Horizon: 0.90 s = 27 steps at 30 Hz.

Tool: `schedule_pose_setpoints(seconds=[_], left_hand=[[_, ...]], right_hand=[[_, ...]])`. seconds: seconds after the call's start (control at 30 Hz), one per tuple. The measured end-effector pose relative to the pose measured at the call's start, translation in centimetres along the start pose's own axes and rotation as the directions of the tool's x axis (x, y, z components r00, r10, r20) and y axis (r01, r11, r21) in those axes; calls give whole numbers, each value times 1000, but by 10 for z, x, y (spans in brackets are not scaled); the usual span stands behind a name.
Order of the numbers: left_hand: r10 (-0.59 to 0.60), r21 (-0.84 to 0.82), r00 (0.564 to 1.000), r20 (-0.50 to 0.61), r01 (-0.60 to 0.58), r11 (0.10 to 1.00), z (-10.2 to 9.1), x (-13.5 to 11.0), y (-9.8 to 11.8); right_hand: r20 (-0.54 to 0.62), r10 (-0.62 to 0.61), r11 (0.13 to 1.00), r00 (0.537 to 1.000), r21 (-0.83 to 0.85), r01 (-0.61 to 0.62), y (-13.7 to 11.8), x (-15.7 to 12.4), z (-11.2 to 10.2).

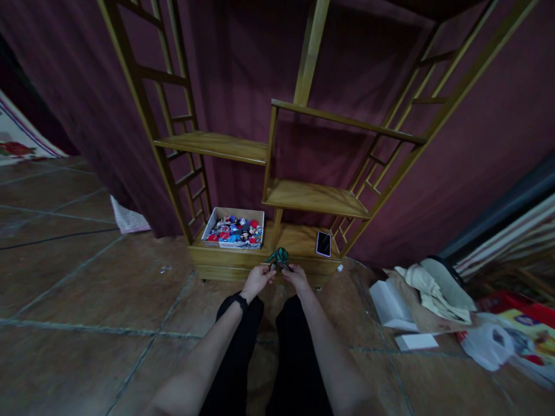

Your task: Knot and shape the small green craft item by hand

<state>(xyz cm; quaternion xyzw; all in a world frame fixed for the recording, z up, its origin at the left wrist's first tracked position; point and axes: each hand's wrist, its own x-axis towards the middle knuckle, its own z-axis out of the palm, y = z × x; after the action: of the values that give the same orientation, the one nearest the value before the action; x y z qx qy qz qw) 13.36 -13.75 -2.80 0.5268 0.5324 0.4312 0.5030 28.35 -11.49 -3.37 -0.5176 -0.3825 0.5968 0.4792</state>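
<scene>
1. Bare room is left on the bottom shelf (pixel 295 240) between the toy box (pixel 234 230) and the phone (pixel 323 243)
2. Headroom there is capped by the middle shelf (pixel 314 198) and split by an upright post (pixel 276 219)

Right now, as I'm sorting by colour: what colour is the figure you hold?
The figure is dark green; head view.

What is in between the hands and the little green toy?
Nothing visible. The left hand and the right hand both hold the green toy by its base, above the front edge of the bottom shelf. The box of small toys sits off to its left and the phone to its right.
</scene>
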Motion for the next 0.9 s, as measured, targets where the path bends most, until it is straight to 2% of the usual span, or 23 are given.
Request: schedule_pose_setpoints(seconds=[0.13,0.3,0.5,0.7,0.9], left_hand=[[-26,-73,999,-32,24,997,-2,2,-2],[-67,-101,997,-39,62,993,-5,1,-2],[-30,-150,1000,2,30,988,-2,-4,5],[-5,-136,1000,28,9,991,0,-3,7],[-31,-118,1000,5,31,992,-1,-2,9]], right_hand=[[-37,-47,999,998,-2,47,2,-3,1],[-37,-107,990,994,-100,103,2,-6,2],[-33,-40,998,999,-44,39,3,-5,-1],[-15,-29,996,999,-84,27,7,1,-1],[-27,-17,998,999,-61,15,7,3,-1]])
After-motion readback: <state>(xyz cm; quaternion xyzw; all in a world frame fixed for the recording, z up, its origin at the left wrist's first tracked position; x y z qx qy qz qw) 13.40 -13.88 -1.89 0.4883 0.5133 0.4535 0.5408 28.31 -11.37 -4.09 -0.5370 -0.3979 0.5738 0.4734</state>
